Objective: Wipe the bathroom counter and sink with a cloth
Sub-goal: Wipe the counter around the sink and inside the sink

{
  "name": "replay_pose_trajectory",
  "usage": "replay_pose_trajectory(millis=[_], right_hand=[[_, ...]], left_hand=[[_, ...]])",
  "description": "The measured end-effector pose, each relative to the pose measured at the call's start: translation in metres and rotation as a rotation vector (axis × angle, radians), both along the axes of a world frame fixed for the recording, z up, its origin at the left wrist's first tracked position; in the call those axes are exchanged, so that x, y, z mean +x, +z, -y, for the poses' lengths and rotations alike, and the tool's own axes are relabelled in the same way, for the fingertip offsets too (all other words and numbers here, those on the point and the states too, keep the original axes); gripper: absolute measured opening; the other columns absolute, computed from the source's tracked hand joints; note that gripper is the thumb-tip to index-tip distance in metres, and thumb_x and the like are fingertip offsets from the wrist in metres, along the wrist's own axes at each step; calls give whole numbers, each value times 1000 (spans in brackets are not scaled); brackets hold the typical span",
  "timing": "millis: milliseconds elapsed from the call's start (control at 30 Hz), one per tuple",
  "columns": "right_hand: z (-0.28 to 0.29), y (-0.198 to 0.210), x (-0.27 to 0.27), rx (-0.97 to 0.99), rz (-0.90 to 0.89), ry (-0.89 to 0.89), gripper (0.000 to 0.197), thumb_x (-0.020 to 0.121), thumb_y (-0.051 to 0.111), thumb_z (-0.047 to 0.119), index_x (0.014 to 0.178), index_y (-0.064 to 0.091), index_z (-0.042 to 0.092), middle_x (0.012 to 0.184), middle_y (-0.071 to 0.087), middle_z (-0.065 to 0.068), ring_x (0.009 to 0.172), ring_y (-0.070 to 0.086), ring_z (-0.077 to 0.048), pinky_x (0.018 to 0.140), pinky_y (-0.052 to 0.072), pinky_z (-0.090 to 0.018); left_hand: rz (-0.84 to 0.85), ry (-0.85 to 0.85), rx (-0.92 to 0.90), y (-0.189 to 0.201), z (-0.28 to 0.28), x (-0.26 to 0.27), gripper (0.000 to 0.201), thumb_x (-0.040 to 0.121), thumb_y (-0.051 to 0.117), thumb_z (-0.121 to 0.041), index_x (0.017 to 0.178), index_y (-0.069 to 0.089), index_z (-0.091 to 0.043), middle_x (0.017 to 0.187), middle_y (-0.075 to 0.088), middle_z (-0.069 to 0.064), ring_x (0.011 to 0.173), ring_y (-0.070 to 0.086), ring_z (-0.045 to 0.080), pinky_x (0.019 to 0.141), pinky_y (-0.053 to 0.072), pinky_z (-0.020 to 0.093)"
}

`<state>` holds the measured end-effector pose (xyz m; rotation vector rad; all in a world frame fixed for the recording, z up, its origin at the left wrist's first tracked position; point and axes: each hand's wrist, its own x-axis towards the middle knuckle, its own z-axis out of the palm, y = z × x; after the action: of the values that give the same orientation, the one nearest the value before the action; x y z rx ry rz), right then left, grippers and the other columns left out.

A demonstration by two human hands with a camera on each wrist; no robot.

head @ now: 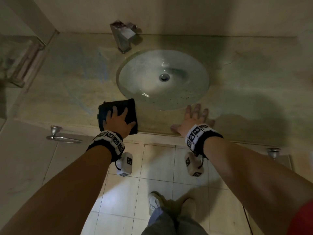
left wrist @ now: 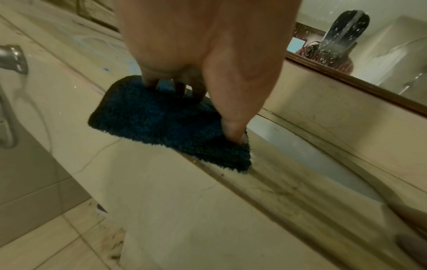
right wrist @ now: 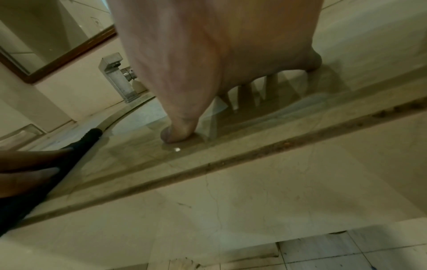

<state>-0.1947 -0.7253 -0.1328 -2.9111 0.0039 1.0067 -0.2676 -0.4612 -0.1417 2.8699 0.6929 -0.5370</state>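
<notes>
A dark folded cloth [head: 119, 107] lies flat on the beige stone counter [head: 71, 85], just left of the round glass sink [head: 163, 78]. My left hand [head: 118, 119] presses down on the cloth [left wrist: 161, 117] with spread, straight fingers; the thumb [left wrist: 233, 126] rests on the cloth's near corner. My right hand [head: 194, 119] lies flat on the bare counter [right wrist: 254, 127] at the sink's front rim, fingers spread and holding nothing. The cloth's edge [right wrist: 85, 142] shows at the left of the right wrist view.
A square chrome faucet [head: 125, 38] stands behind the sink at its left. A mirror [left wrist: 381, 60] runs along the back wall. Metal towel rings [head: 62, 136] hang on the counter's front face. Tiled floor [head: 152, 175] lies below, with my shoes visible.
</notes>
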Motion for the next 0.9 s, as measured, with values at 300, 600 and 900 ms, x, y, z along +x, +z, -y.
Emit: replay_pose_trajectory(millis=[300, 600, 900], right_hand=[[5, 0, 0, 25, 9, 59, 118, 75, 47, 81, 151, -21, 21, 156, -32, -14, 142, -23, -48, 109, 3, -72], [6, -4, 2, 17, 5, 85, 116, 79, 53, 72, 150, -24, 22, 154, -35, -16, 140, -25, -50, 107, 2, -75], [4, -1, 0, 2, 16, 56, 118, 73, 48, 83, 152, -17, 25, 157, -30, -10, 144, -22, -44, 110, 1, -71]], left_hand=[[28, -150, -9, 0, 109, 17, 73, 91, 45, -61, 153, 13, -38, 163, -2, 6, 148, 2, 32, 116, 15, 57], [43, -193, -51, -6, 122, 20, 68, 95, 43, -56, 153, 12, -40, 163, -4, 2, 149, -3, 27, 119, 9, 54], [17, -190, -60, -3, 68, 3, 68, 95, 43, -55, 153, 11, -39, 163, -5, 2, 149, -3, 26, 119, 10, 52]])
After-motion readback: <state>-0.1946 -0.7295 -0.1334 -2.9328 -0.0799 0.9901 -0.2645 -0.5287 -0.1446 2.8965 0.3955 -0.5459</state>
